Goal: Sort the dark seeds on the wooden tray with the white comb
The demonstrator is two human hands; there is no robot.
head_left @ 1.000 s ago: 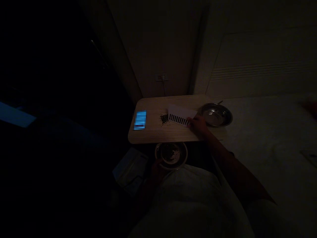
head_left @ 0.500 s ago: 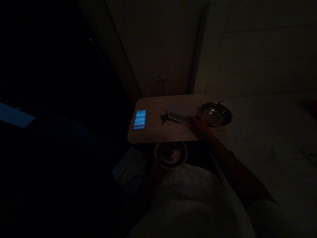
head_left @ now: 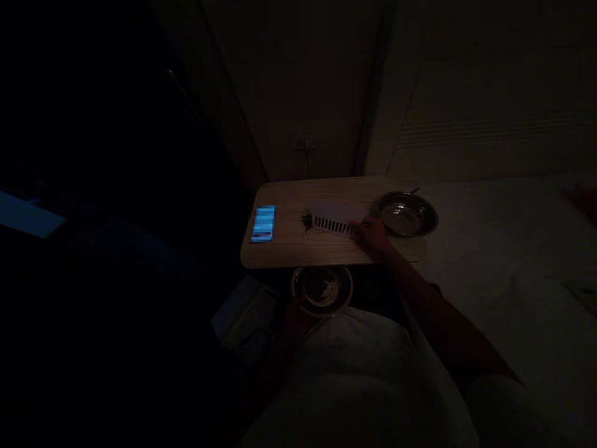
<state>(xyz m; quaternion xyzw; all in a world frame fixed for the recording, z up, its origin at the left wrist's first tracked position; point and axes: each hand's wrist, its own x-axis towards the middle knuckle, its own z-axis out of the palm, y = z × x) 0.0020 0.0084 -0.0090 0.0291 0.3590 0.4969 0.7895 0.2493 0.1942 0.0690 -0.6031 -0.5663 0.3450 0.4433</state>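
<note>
My right hand (head_left: 372, 238) is closed on the near right end of a pale, flat piece with a row of slots along its edge (head_left: 332, 224); its exact kind is unclear in the dark. The slotted piece rests on or just over the wooden table (head_left: 289, 252). Small dark grains (head_left: 306, 221) lie in a scattered pile at its left end. Below the table's front edge, my left hand (head_left: 297, 317) grips the left side of a metal bowl (head_left: 347, 301). Dark grains cover part of that bowl's shiny bottom. My left fingers are mostly in shadow.
A lit phone (head_left: 263, 224) lies at the table's left. On the right side stands a second metal bowl (head_left: 429, 225) with a handle-like piece sticking out behind it. A wall socket (head_left: 303, 142) with a cord is behind the table. A pale box or bag (head_left: 245, 311) sits below left.
My right hand and the slotted piece have shifted slightly left, and the piece covers more of the grain pile. My left hand and its bowl have stayed in place.
</note>
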